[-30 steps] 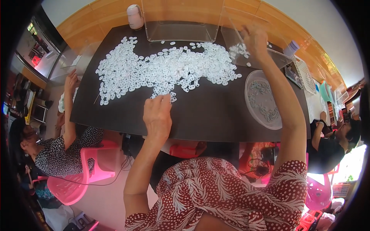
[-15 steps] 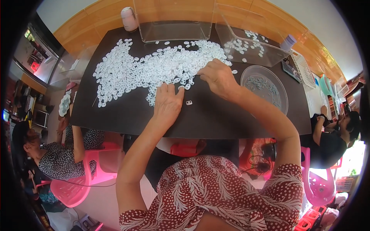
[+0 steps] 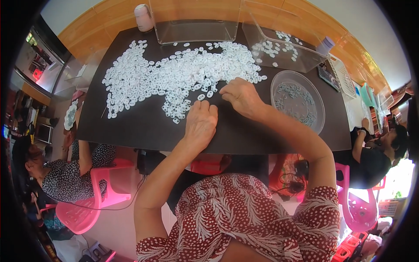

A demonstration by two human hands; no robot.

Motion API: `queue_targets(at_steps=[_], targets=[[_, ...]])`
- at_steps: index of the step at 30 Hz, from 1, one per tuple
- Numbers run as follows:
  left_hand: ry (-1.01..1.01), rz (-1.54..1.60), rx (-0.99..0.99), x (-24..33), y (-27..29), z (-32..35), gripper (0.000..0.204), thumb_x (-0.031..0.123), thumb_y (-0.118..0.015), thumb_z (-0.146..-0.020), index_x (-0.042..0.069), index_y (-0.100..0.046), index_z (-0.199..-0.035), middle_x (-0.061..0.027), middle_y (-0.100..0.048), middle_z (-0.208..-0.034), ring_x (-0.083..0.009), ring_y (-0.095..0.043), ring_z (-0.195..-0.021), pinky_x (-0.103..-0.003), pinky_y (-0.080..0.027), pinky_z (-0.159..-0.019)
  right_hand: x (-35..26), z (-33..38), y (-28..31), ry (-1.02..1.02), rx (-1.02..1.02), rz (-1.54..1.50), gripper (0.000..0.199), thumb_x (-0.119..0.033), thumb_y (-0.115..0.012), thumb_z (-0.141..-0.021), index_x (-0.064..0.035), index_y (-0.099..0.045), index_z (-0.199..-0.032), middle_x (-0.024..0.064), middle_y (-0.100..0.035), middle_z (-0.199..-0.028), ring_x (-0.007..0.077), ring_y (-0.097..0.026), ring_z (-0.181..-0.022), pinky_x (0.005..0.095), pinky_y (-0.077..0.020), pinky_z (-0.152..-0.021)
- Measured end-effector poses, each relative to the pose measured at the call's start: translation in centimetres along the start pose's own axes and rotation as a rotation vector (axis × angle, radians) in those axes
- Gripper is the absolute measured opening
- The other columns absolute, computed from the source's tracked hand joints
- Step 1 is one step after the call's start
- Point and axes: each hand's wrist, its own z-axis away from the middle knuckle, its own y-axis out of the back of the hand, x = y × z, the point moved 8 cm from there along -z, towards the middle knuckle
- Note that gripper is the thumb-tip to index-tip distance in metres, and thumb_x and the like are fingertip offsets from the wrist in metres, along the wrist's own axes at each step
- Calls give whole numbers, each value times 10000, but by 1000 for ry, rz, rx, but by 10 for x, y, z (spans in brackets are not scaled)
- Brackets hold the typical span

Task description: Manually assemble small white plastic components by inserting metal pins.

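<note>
A wide pile of small white oval plastic pieces with holes [image 3: 174, 72] spreads over the dark table [image 3: 144, 131]. My left hand [image 3: 201, 121] rests low in front of the pile, its fingers curled down and closed; what is in them is hidden. Farther right, my right hand [image 3: 244, 97] hovers at the pile's near edge with thumb and fingers pinched together. Whatever that pinch holds cannot be made out. Two loose white ovals [image 3: 201, 97] lie between the hands and the pile.
Right of my right hand sits a round clear tray [image 3: 274, 94] of small grey-green pieces. Clear bins [image 3: 198, 37] stand behind; one holds white pieces. A pink bottle [image 3: 144, 18] and a phone [image 3: 328, 77] are on the table. People sit at both sides.
My left hand has shifted right and closed, covering the spot where a single loose piece lay. My right hand has drawn slightly back from the pile toward me.
</note>
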Motion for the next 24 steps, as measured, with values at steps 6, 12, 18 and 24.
queue_targets(at_steps=[6, 12, 18, 24], targets=[[110, 69, -3, -3, 6, 9, 130, 11, -648, -708, 32, -540, -777, -106, -510, -754, -296, -523, -746, -400, -430, -636, -2, 9, -10, -230, -88, -297, 115, -96, -638, -730, -6, -661, -797, 138, -636, -780, 320, -592, -800, 395, -468, -722], [340, 573, 169, -15, 39, 26, 160, -31, -627, -744, 64, -568, -859, -97, -530, -724, -261, -544, -679, -334, -438, -590, -23, 28, -32, -431, -189, -733, 128, -91, -616, -761, 23, -659, -803, 95, -637, -665, 124, -590, -620, 278, -466, -587], [697, 1175, 308, -31, 21, 51, 126, -17, -632, -827, 12, -593, -942, -23, -602, -814, -104, -552, -728, -209, -440, -667, -42, 35, -32, -568, -111, -864, 146, -96, -603, -806, 47, -631, -797, 58, -621, -668, 82, -558, -629, 243, -451, -572], [836, 1576, 520, -21, 12, 56, 151, 16, -652, -829, -34, -619, -968, -38, -605, -822, -88, -532, -694, -204, -422, -616, -47, 48, -29, -739, 148, -892, 139, -84, -582, -843, 50, -604, -811, 30, -599, -693, 61, -529, -637, 214, -441, -575]])
